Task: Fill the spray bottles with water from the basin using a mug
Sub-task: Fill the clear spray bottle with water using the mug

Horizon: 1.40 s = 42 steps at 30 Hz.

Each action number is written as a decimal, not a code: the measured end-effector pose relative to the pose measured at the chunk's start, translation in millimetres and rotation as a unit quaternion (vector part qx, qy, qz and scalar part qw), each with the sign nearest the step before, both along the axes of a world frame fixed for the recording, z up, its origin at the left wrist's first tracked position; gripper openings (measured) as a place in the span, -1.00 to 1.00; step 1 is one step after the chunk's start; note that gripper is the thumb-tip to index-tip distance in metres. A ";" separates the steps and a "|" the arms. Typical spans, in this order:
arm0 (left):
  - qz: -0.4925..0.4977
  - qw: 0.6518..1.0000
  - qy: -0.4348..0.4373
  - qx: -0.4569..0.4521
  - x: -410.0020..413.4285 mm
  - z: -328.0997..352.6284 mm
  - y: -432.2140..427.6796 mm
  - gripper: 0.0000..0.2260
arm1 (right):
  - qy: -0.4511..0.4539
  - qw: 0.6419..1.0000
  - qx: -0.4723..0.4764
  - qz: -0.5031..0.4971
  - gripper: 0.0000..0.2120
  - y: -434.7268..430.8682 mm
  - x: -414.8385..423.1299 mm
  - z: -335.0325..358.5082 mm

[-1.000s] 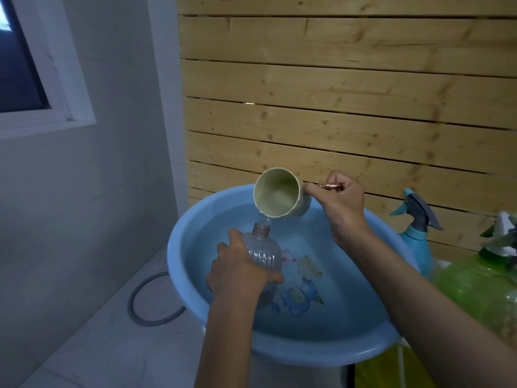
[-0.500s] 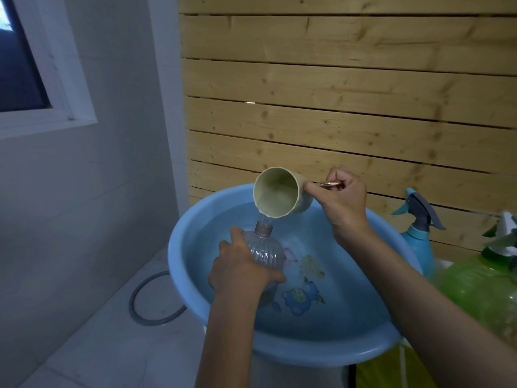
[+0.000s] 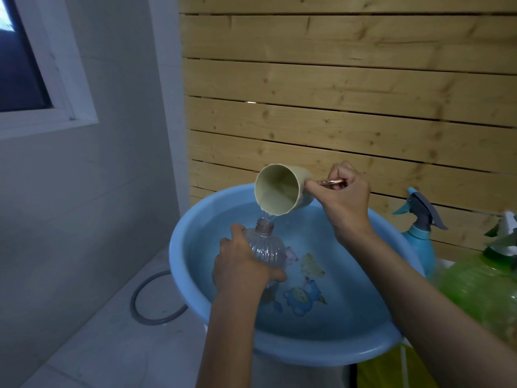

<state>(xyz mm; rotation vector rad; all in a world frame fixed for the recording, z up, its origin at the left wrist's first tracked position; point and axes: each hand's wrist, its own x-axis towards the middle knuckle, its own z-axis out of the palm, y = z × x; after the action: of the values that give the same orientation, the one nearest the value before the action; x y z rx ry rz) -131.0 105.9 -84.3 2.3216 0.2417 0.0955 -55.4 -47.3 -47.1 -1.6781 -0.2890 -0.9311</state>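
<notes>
Cream mug (image 3: 279, 191), handle pinched in your right hand (image 3: 345, 198), tips a thin stream into the clear ribbed bottle (image 3: 267, 247) your left hand (image 3: 240, 266) grips over the blue basin (image 3: 321, 355): pouring step, mug probably near empty, so re-scoop next.

My left hand (image 3: 243, 264) and my right hand (image 3: 345, 197) are bare. Behind each wrist, my left forearm (image 3: 226, 337) and my right forearm (image 3: 433, 298) are uncovered as far as the lower edge of view. Whether a sleeve begins beyond that edge cannot be told.
</notes>
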 end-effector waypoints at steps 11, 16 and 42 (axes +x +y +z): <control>0.003 1.000 -0.011 -0.009 1.0 -2.8 -0.1 -0.19 | -0.051 0.997 -0.057 -0.009 -0.58 1.6 -5.7 2.4; 0.018 1.000 -0.019 -0.007 1.5 -2.8 -0.4 -0.18 | -0.065 0.996 -0.053 -0.019 -0.60 0.7 -7.2 3.5; 0.044 0.997 -0.050 -0.025 -2.9 6.5 0.7 -0.24 | -0.210 0.969 -0.120 -0.053 -0.63 9.8 -22.7 10.3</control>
<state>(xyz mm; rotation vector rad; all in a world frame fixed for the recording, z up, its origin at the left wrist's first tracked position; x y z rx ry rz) -133.9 106.6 -77.8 2.2491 0.2926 0.2471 -78.1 -37.5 -36.7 -1.7142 -0.6221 -1.3778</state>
